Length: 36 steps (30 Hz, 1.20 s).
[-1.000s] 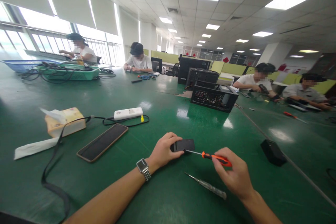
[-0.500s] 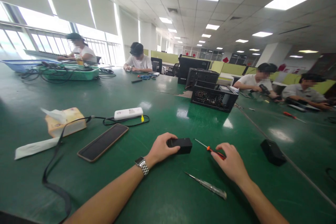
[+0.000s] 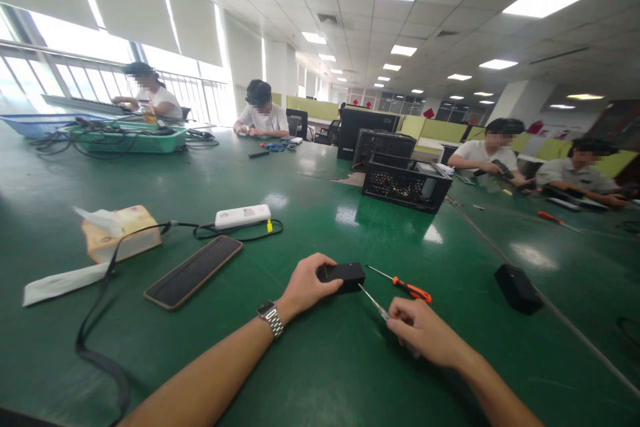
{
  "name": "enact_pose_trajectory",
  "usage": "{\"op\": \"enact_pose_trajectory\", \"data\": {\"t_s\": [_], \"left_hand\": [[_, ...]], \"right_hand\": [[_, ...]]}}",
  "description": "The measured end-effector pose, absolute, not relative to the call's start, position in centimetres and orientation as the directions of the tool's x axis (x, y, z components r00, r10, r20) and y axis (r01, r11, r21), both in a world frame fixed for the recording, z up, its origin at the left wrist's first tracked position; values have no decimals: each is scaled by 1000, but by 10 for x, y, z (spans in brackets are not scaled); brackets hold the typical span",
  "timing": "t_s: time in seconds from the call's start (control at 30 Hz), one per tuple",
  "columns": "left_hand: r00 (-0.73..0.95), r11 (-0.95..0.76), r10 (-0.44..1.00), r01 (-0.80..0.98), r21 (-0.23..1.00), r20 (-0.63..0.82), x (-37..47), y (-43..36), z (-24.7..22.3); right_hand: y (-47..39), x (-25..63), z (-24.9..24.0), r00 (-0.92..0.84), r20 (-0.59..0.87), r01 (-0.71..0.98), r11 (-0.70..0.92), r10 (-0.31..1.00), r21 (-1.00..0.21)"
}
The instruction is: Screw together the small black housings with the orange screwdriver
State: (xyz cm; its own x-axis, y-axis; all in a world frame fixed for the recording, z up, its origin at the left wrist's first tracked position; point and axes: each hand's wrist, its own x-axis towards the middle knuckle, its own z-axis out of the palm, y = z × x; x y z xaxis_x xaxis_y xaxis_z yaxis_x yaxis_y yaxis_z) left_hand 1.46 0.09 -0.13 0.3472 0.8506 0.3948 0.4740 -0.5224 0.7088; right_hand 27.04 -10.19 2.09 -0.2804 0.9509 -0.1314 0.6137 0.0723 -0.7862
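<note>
My left hand (image 3: 311,285), with a metal watch on its wrist, is closed around the left part of a small black box (image 3: 351,277) on the green table. My right hand (image 3: 417,327) grips a screwdriver with a clear handle (image 3: 383,311). That screwdriver's thin shaft points up and left, and its tip is at the lower right edge of the box; whether it touches cannot be made out. Just beyond my right hand lies a screwdriver with an orange and black handle (image 3: 411,289), its shaft pointing toward the box.
Another black box (image 3: 518,288) lies to the right. A phone (image 3: 195,272), a tissue pack (image 3: 123,233) and a white power strip (image 3: 243,215) with a black cable are on the left. Farther back stand an open computer case (image 3: 407,181) and a green basket (image 3: 130,140). Several people sit around the table.
My right hand has moved off the orange-handled screwdriver, come nearer, and picked up the clear-handled one from the table, bringing its tip to the box. My left hand stays on the box.
</note>
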Motion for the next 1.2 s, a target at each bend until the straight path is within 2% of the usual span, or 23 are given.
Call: {"op": "enact_pose_trajectory", "data": {"t_s": [0.17,0.5,0.73,0.87,0.97,1.2], "left_hand": [[351,-531,846,481,698,401,15,-2,1],[360,-530,845,475,702,395,16,-2,2],[416,-570,815,452,687,402,24,-10,4],[474,-602,783,413,684,403,33,-18,4],[496,-610,771,394,688,399,37,-21,4],[515,-622,753,358,696,409,31,-17,6]], "right_hand": [[-101,270,18,-271,-153,585,37,950,-810],[-100,270,20,-246,-108,618,71,963,-783],[-104,264,29,-231,90,811,243,969,-533],[-105,256,31,-267,132,803,296,955,-518],[-105,246,26,-209,154,818,259,966,-514],[-108,229,-3,-121,180,913,181,976,-367]]}}
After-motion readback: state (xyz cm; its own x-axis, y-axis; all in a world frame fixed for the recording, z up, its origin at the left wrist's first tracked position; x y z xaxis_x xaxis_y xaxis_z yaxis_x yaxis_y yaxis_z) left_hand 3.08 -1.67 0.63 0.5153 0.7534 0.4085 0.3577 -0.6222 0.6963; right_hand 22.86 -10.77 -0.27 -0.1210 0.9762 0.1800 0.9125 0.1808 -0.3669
